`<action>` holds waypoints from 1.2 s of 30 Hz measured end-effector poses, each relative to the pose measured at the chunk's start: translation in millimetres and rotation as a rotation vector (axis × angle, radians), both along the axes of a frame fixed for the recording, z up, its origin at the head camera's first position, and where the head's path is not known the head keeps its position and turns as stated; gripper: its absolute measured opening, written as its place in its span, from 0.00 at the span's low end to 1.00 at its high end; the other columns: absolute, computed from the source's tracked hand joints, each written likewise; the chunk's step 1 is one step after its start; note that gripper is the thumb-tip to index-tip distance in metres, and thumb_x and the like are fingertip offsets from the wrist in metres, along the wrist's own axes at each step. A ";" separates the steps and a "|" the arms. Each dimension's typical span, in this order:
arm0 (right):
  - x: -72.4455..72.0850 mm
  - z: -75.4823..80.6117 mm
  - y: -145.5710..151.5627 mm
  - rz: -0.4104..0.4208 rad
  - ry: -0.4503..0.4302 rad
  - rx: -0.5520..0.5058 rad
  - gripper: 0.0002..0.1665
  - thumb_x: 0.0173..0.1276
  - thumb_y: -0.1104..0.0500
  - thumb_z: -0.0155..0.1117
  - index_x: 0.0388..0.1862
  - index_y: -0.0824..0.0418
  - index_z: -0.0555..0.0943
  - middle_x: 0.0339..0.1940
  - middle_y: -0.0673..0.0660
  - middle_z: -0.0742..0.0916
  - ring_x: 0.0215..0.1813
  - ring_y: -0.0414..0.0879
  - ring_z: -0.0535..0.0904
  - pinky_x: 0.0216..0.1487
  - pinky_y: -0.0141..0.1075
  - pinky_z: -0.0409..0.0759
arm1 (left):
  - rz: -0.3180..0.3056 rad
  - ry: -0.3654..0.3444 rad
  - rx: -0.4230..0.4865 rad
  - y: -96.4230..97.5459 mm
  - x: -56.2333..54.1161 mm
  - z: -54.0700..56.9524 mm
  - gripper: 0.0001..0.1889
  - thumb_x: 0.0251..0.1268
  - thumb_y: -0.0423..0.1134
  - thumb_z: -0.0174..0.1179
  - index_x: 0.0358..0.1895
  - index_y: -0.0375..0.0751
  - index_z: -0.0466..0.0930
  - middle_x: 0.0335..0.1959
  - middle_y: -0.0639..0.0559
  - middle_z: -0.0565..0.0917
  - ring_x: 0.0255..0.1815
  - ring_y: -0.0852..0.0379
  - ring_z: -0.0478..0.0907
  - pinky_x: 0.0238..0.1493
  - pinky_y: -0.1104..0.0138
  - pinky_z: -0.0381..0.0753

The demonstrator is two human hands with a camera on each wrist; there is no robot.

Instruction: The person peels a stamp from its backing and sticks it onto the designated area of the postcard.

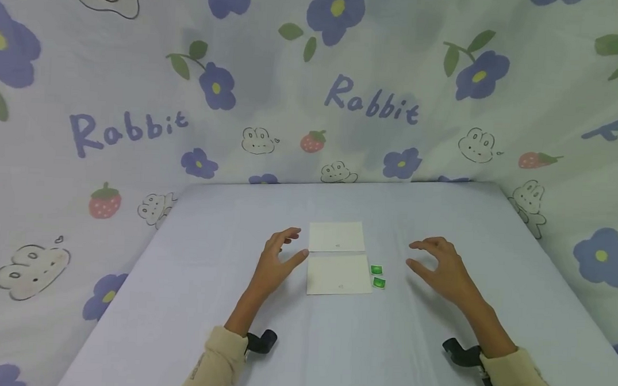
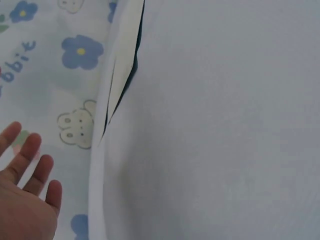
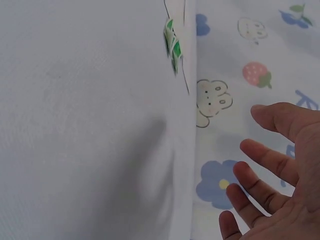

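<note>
Two cream paper cards lie on the table in the head view, the upper card [image 1: 335, 236] just beyond the lower card [image 1: 339, 275]. Right of them are two small green packets, one packet [image 1: 376, 269] behind the other packet [image 1: 379, 283]. My left hand [image 1: 275, 263] hovers by the cards' left side, fingers loosely bent, holding nothing. On the other side my right hand [image 1: 446, 274] is raised with thumb and fingers apart, also holding nothing, a short way right of the packets. Its spread fingers [image 3: 265, 157] show in the right wrist view.
A white cloth covers the table [image 1: 224, 241]. Behind and beside it hangs a curtain [image 1: 272, 88] printed with flowers, rabbits and strawberries. Black camera mounts sit on both wrists, the left mount [image 1: 262, 342] and the right mount [image 1: 461, 353].
</note>
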State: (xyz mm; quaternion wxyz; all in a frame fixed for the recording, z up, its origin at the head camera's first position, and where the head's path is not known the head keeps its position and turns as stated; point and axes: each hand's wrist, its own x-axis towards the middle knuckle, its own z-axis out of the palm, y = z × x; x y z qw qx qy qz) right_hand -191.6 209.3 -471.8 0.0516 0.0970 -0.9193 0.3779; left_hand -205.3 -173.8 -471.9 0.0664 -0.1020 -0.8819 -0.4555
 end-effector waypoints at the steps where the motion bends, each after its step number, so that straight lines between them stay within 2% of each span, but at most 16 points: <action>1: -0.4 -0.8 -0.9 0.001 0.003 -0.006 0.26 0.68 0.49 0.70 0.60 0.59 0.81 0.60 0.63 0.75 0.66 0.65 0.66 0.59 0.65 0.68 | -0.004 0.003 0.007 0.1 0.4 -0.5 0.31 0.66 0.59 0.63 0.70 0.56 0.70 0.63 0.57 0.73 0.65 0.53 0.66 0.63 0.46 0.66; 13: 1.3 -9.0 -9.6 0.003 0.001 -0.076 0.25 0.68 0.47 0.70 0.58 0.59 0.82 0.55 0.57 0.78 0.62 0.59 0.71 0.59 0.62 0.70 | -0.057 0.001 0.075 6.0 7.2 -7.9 0.28 0.67 0.55 0.64 0.69 0.58 0.71 0.61 0.58 0.74 0.62 0.55 0.68 0.63 0.49 0.67; 18: 5.2 -12.1 -13.2 0.014 0.025 -0.104 0.24 0.68 0.48 0.71 0.56 0.61 0.83 0.52 0.56 0.80 0.58 0.57 0.75 0.60 0.58 0.70 | -0.070 0.013 0.113 6.6 9.8 -12.9 0.29 0.67 0.53 0.65 0.69 0.54 0.72 0.59 0.60 0.75 0.61 0.58 0.69 0.62 0.52 0.67; 24: 9.3 -16.8 -13.7 -0.005 0.005 -0.111 0.25 0.68 0.46 0.70 0.56 0.60 0.84 0.52 0.55 0.80 0.59 0.55 0.74 0.61 0.58 0.70 | -0.106 0.052 0.149 10.3 13.1 -15.7 0.29 0.66 0.50 0.67 0.69 0.52 0.72 0.59 0.57 0.76 0.60 0.58 0.70 0.61 0.51 0.69; 29: 11.6 -19.6 -13.8 -0.004 0.003 -0.134 0.24 0.68 0.45 0.69 0.56 0.59 0.84 0.53 0.53 0.81 0.61 0.54 0.74 0.60 0.57 0.70 | -0.107 0.056 0.161 15.1 14.5 -19.2 0.29 0.65 0.49 0.68 0.68 0.52 0.73 0.59 0.57 0.76 0.60 0.59 0.71 0.63 0.53 0.70; 36: 10.3 -25.9 -15.0 0.008 0.059 -0.173 0.20 0.67 0.50 0.72 0.53 0.58 0.85 0.50 0.50 0.82 0.58 0.49 0.75 0.58 0.52 0.70 | -0.101 0.055 0.160 18.4 16.6 -19.2 0.28 0.64 0.49 0.68 0.67 0.57 0.73 0.58 0.57 0.76 0.59 0.59 0.71 0.63 0.55 0.71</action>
